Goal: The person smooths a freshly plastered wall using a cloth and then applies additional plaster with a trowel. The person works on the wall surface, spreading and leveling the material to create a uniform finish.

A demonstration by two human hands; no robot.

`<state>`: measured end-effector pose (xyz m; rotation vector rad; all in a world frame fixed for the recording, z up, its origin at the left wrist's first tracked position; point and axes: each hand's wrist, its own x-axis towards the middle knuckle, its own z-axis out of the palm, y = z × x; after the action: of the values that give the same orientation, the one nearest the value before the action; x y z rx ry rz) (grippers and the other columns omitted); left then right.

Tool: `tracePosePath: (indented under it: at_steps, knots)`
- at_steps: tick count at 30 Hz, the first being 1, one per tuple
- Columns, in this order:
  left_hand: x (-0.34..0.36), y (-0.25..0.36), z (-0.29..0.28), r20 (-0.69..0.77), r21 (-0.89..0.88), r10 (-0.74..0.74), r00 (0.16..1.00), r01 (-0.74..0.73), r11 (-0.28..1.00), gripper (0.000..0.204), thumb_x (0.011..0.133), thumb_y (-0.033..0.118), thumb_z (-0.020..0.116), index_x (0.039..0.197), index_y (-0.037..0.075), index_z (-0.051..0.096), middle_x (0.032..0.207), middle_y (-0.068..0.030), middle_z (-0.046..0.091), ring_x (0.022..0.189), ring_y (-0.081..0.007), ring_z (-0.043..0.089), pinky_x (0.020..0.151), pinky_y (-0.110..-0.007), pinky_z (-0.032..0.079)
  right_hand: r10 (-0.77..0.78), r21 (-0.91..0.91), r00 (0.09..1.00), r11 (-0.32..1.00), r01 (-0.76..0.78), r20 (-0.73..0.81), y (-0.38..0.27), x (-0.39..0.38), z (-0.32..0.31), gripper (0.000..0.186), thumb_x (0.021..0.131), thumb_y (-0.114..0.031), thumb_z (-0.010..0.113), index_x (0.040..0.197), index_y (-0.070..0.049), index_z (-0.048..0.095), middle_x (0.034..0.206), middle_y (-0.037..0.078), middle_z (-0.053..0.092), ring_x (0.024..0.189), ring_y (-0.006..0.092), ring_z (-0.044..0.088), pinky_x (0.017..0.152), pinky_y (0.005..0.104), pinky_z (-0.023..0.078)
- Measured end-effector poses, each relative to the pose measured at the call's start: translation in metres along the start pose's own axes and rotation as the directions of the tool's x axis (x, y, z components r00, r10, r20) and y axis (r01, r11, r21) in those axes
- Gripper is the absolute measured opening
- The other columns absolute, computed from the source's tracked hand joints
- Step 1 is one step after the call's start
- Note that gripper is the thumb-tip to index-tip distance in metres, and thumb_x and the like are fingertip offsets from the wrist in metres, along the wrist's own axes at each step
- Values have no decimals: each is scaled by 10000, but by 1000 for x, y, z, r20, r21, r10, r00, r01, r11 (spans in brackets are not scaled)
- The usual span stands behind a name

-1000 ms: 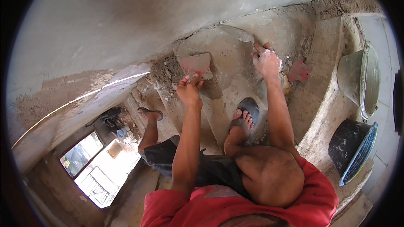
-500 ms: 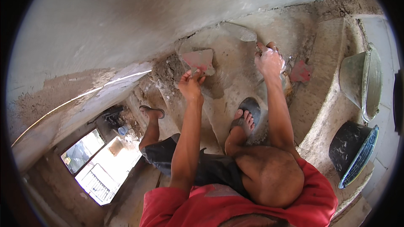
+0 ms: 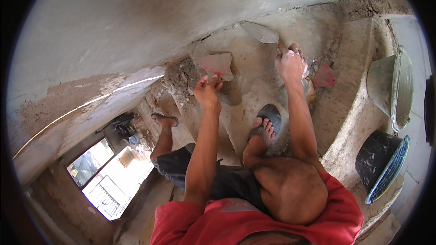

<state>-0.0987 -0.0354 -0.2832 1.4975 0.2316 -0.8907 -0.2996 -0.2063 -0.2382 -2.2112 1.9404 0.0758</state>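
Note:
My left hand point(image 3: 207, 91) pinches the near edge of a flat red-and-grey scraper-like piece point(image 3: 217, 65), its face smeared with mortar. To the right, my right hand point(image 3: 291, 66) is closed around the handle of a trowel point(image 3: 260, 32). The trowel's grey pointed blade reaches left, close to the foot of the plastered wall point(image 3: 150, 22). My fingers hide most of the handle. White residue coats the back of the right hand. A second red flat piece point(image 3: 324, 76) lies on the stained cement surface just right of my right wrist.
A grey-green bucket point(image 3: 381, 84) and a black tub with a blue rim point(image 3: 378, 161) stand at the right, by pale tiles point(image 3: 411, 127). My sandalled foot point(image 3: 268, 127) rests below my hands. Rubble point(image 3: 177, 81) lines the wall's base. A bright window point(image 3: 109, 177) is at lower left.
The trowel blade has shifted very slightly to the right. The red-and-grey piece and my left hand have also moved a touch right. Both grips look the same.

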Motion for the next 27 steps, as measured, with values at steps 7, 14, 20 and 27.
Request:
tracePosePath:
  at_steps: [7, 14, 20, 27]
  knots:
    - [0, 4, 7, 8, -19, -4, 1000, 4, 1000, 251, 908, -12, 766, 1092, -10, 594, 1006, -105, 718, 891, -182, 724, 702, -303, 640, -59, 38, 998, 998, 58, 37, -4, -11, -6, 391, 882, -305, 722, 1265, -240, 764, 1286, 122, 664, 1199, 373, 660, 1004, 512, 548]
    - [13, 5, 19, 25, -6, -17, 1000, 17, 1000, 262, 910, -6, 765, 1114, -14, 601, 1002, -102, 718, 899, -184, 726, 706, -299, 641, -198, 121, 961, 977, 176, 194, -2, -15, 11, 414, 878, -299, 744, 1287, -235, 757, 1304, 136, 682, 1197, 366, 668, 1006, 494, 548]
    - [18, 8, 26, 25, 4, -2, 1000, 2, 1000, 230, 904, -9, 766, 1083, -25, 623, 988, -102, 722, 889, -181, 723, 709, -298, 642, -66, 119, 986, 992, 48, 153, 1, 14, 9, 433, 905, -324, 719, 1336, -282, 735, 1362, 131, 670, 1218, 364, 670, 1044, 504, 534]
    - [19, 3, 24, 23, 3, -6, 1000, 6, 1000, 234, 899, -13, 766, 1088, -26, 628, 987, -106, 722, 880, -188, 721, 708, -308, 642, -44, 105, 990, 994, 29, 137, 7, 10, 1, 420, 910, -320, 714, 1325, -258, 741, 1359, 125, 652, 1183, 382, 679, 1012, 512, 547]
